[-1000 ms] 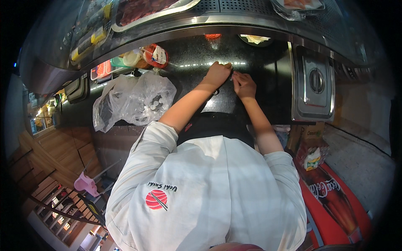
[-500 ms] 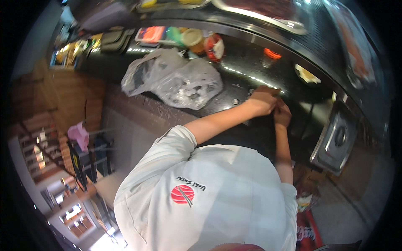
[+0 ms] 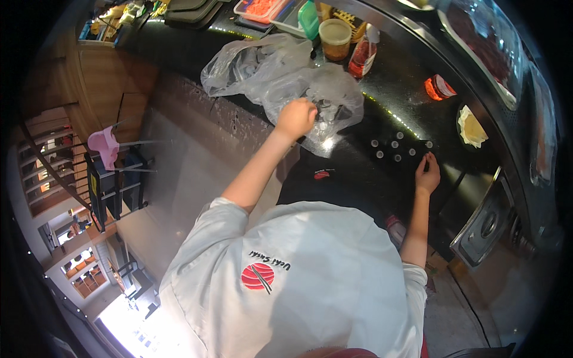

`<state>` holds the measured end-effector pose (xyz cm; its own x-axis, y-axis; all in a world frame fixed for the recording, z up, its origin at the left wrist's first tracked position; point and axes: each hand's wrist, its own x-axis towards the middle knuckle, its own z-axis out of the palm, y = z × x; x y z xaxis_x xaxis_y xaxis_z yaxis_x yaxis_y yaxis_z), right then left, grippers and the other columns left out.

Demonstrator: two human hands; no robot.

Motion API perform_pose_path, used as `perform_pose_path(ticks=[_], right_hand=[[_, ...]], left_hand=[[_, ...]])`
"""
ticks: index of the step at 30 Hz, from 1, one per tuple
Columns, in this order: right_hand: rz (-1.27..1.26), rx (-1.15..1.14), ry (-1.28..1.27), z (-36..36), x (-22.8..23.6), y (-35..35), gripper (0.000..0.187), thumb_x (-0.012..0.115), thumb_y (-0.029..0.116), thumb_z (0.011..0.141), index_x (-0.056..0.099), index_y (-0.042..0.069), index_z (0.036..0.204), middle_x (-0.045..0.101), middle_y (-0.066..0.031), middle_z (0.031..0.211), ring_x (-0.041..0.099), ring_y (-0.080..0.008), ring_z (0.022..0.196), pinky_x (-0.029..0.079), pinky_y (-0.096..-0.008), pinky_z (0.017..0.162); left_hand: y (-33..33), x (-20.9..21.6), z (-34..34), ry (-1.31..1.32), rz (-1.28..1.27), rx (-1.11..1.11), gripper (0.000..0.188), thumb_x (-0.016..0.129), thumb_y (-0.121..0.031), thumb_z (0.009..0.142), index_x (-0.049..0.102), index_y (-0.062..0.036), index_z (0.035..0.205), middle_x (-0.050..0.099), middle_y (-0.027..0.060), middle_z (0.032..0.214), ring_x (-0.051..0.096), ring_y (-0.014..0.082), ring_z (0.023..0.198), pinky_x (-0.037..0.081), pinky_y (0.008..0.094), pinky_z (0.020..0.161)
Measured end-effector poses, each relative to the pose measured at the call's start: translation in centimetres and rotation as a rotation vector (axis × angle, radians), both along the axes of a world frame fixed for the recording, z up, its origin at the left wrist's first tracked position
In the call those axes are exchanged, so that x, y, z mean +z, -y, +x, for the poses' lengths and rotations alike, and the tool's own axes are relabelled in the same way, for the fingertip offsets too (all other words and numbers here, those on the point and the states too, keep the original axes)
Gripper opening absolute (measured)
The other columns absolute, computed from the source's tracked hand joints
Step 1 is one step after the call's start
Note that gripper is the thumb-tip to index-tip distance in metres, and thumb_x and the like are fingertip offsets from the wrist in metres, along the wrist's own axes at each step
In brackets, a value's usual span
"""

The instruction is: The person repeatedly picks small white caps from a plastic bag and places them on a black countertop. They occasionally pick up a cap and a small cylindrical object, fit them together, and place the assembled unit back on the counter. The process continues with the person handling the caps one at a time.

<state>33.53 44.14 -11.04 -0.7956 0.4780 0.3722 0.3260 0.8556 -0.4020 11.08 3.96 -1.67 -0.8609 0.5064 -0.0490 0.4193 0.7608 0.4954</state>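
**Small round pieces near a clear bag**

Likely light and stiff, best pinched by the rim, they sit on the desk. Right hand: fingertips narrow, just beside one. Left hand: curled at the bag. Whether either grips anything, I cannot tell.

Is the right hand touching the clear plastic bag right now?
Apart: the head view shows dark counter and small round pieces lying between the right hand and the clear plastic bag.
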Motion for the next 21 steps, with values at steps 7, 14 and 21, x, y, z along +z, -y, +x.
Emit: perform_pose_path(ticks=[7, 14, 21], right_hand=[[0.034, -0.090, -0.042, -0.1, 0.0, 1.2, 0.020, 0.069, 0.014, 0.092, 0.074, 0.003, 0.109, 0.073, -0.0149, 0.117, 0.073, -0.0284, 0.099, 0.057, -0.0349, 0.084], [-0.100, -0.258, -0.299, -4.8, 7.6, 10.8, 0.024, 0.063, 0.006, 0.092, 0.072, 0.000, 0.114, 0.073, -0.0167, 0.109, 0.071, -0.0304, 0.098, 0.056, -0.0363, 0.084], [-0.841, 0.066, -0.324, -8.8, 9.2, 24.1, 0.018, 0.059, 0.003, 0.098, 0.072, -0.001, 0.110, 0.074, -0.0114, 0.103, 0.070, -0.0187, 0.095, 0.055, -0.0300, 0.086]], left_hand=[[0.6, -8.0, -4.4, -0.110, -0.294, -0.104, 0.020, 0.062, -0.011, 0.088, 0.075, -0.0066, 0.102, 0.069, 0.0168, 0.102, 0.070, 0.0344, 0.097, 0.057, 0.0453, 0.082], [1.9, -12.3, -7.0, 0.118, -0.326, -0.160, 0.029, 0.072, -0.012, 0.078, 0.071, -0.0048, 0.106, 0.069, 0.0224, 0.110, 0.068, 0.0385, 0.102, 0.056, 0.0461, 0.087], [3.9, -4.9, -4.6, -0.004, 0.381, -0.251, 0.034, 0.069, -0.009, 0.082, 0.060, -0.0039, 0.114, 0.064, 0.0169, 0.103, 0.064, 0.0314, 0.095, 0.054, 0.0399, 0.080]])
